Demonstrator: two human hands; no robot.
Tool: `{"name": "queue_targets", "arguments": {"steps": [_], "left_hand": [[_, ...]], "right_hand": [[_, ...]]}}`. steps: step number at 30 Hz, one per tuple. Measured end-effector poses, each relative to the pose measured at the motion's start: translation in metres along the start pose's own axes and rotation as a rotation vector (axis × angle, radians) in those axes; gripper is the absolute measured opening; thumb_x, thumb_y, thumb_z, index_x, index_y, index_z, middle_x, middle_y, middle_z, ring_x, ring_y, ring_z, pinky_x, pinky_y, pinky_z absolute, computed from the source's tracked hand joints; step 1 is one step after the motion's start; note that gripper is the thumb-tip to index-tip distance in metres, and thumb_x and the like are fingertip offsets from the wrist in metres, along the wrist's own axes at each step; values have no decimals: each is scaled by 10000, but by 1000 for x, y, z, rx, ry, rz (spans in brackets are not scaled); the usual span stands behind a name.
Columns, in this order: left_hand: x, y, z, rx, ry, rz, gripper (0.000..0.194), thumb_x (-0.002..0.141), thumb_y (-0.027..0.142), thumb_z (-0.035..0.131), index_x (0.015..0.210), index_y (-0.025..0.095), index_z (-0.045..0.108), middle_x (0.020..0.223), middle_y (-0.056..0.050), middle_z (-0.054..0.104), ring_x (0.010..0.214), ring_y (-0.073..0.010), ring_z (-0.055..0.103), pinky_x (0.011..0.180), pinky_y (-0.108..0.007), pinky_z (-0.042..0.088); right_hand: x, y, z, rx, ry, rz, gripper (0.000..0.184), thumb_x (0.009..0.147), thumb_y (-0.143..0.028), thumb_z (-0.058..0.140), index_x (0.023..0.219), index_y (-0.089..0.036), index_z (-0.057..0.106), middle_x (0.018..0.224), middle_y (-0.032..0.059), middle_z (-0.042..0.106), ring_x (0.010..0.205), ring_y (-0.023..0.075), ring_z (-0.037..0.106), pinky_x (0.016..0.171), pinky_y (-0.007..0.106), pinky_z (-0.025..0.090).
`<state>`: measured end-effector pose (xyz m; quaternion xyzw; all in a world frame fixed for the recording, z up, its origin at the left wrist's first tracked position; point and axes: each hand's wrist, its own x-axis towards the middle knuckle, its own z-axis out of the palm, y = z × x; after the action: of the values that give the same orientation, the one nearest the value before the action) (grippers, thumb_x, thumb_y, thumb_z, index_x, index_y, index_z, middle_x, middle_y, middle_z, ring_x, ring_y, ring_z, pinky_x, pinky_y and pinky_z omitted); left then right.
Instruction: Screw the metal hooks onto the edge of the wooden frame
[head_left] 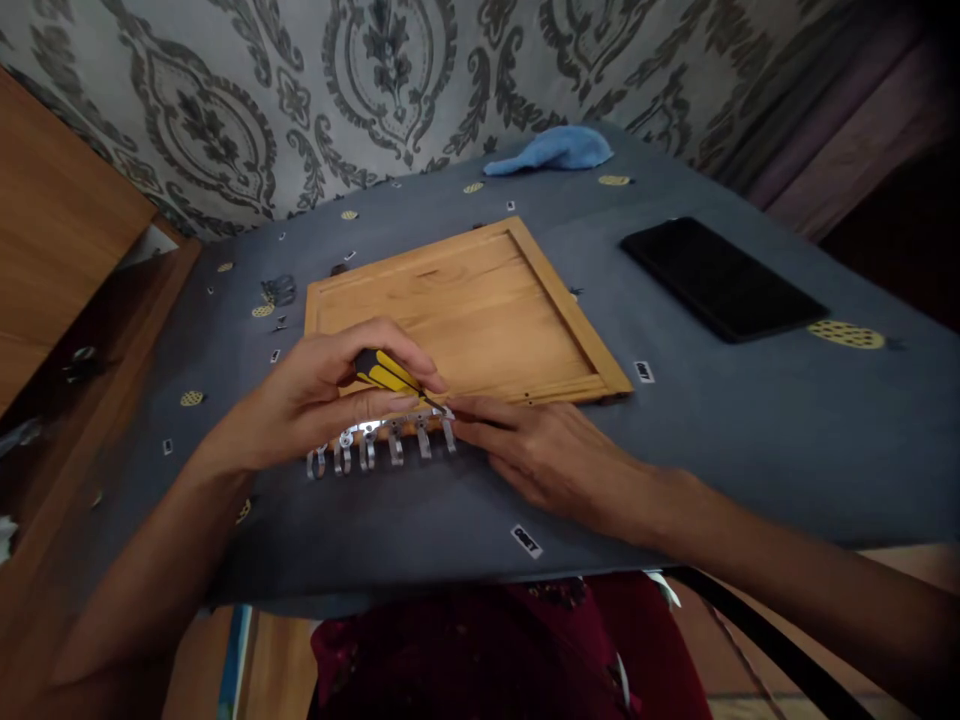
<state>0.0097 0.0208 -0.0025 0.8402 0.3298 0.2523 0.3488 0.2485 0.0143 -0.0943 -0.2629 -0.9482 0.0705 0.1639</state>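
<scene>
My left hand (349, 390) is closed around a yellow and black screwdriver (394, 373), its shaft slanting down to the right. The tip meets the right end of a silver metal hook rail (395, 432), which lies along the near edge of a framed wooden board (442, 310). Several curved hooks hang from the rail over that edge. My right hand (551, 455) has its fingers pinched together at the rail's right end, close to the screwdriver tip. Whether a screw sits under the tip is too small to make out.
A black phone (724, 277) lies to the right on the dark tablecloth (750, 450). At the back is a blue cloth (555, 152) near the patterned wall. Small dark metal pieces (279, 290) lie left of the board. Wooden furniture (67, 240) stands along the left side.
</scene>
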Motion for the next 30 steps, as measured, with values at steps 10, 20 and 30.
{"name": "queue_targets", "arguments": {"steps": [10,20,30], "left_hand": [[3,0,10,208,211,21,180,825,299,739,945,197,651,895,0,761,742,-129,729,647,-194,551],[5,3,12,189,196,-27,175,840,296,722,984,244,639,938,16,750,803,-157,729,675,-246,561],[4,7,24,302,272,-37,186,823,337,739,969,263,652,897,34,749,751,-162,719,601,-270,502]], "right_hand": [[1,11,6,-81,39,-145,372,862,-55,495,1194,-150,634,1277,104,654,695,179,696,534,313,542],[-5,14,15,-113,151,-180,337,934,-83,433,1188,-132,649,1294,123,646,744,185,707,593,330,588],[-4,13,15,-122,173,-170,342,936,-89,433,1204,-134,642,1260,117,666,715,178,706,570,314,572]]}}
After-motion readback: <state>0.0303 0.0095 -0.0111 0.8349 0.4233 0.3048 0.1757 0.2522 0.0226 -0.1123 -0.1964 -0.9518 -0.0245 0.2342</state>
